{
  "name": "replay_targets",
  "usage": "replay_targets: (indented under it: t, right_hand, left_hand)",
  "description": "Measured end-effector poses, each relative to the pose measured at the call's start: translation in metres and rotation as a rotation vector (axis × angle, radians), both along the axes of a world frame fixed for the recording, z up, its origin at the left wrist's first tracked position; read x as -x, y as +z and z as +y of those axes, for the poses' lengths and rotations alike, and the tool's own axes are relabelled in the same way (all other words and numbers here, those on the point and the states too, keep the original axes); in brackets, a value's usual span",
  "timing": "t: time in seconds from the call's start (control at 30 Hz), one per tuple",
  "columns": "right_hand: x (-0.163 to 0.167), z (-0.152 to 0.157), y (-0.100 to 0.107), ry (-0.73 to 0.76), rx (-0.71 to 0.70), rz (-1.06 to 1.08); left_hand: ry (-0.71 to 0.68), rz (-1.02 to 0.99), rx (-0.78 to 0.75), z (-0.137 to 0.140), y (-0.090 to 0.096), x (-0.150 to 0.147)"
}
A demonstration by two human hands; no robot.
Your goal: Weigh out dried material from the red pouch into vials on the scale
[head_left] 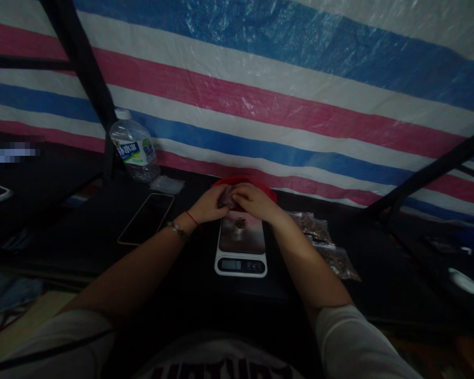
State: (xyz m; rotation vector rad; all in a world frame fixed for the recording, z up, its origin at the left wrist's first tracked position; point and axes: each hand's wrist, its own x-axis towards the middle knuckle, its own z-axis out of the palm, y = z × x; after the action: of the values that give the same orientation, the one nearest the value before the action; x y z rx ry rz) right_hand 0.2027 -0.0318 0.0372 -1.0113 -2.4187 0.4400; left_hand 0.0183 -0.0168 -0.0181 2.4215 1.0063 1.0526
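My left hand (212, 204) and my right hand (256, 201) meet around a small, clear plastic bag (226, 197) that looks dark or purplish. Both hands are closed on it, just past the far edge of a white kitchen scale (240, 264). On the scale's metal plate stands a tiny cup (240, 226) holding brown bits. Behind my hands is a red basin (266, 190), its inside mostly hidden by them. The digits on the scale's display are too dim to read.
Filled zip bags (337, 263) of brown pieces lie right of my right forearm. To the left are a phone (147, 218), flat empty-looking bags (168, 184) and a large plastic bottle (134, 147). A striped tarp (260, 100) hangs behind the black table, with dark metal bars at either side.
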Motion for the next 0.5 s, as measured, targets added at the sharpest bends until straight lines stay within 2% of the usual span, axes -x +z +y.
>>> replay_targets:
  t: [0.2, 0.37, 0.5]
  right_hand:
    - [0.0038, -0.0019, 0.0011, -0.021, 0.059, -0.073]
    - [0.0053, -0.003, -0.0023, -0.127, 0.004, -0.049]
    - [0.0065, -0.0036, -0.0017, -0.104, 0.013, -0.076]
  left_hand:
    - [-0.015, 0.073, -0.08, -0.007, 0.0099, -0.005]
    - [0.028, 0.117, -0.153, -0.0078, 0.0103, -0.0053]
    - [0.024, 0.101, -0.129, -0.0085, 0.0087, -0.0045]
